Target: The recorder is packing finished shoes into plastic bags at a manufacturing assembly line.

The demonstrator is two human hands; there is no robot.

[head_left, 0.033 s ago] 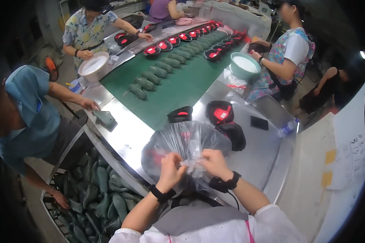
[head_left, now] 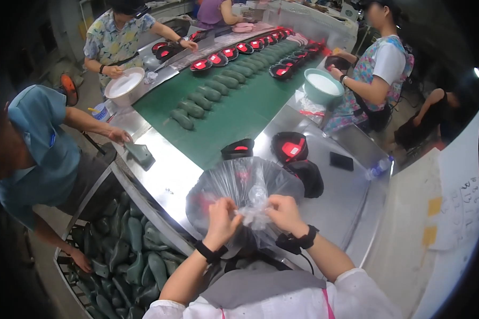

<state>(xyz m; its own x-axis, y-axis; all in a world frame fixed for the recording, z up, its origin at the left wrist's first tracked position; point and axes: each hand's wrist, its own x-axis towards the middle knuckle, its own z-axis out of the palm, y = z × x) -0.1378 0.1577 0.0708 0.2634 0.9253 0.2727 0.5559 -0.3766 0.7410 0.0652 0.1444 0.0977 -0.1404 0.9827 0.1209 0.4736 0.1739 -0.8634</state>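
A large clear plastic bag (head_left: 223, 183) stands on the metal table right in front of me, its neck gathered into a twist. Dark and red shapes show dimly through the film. On the neck's left side my left hand (head_left: 223, 219) pinches the crumpled plastic between its fingers. Across from it, my right hand (head_left: 285, 213) grips the other side of the same neck. Just beyond the bag lie black shoe uppers with red linings, one (head_left: 237, 150) behind it and another (head_left: 289, 147) to the right, with a black piece (head_left: 310, 178) below that one.
A green conveyor belt (head_left: 170, 125) carries rows of green shoe lasts (head_left: 199, 101) and black-and-red uppers. At left, a co-worker's hand (head_left: 121, 136) holds a last above a metal cage (head_left: 167, 226) full of lasts. A phone (head_left: 341, 161) and plastic bottle (head_left: 378, 169) lie at right.
My left hand has shifted slightly up and left at the bag's neck. Both hands keep their hold on the plastic.
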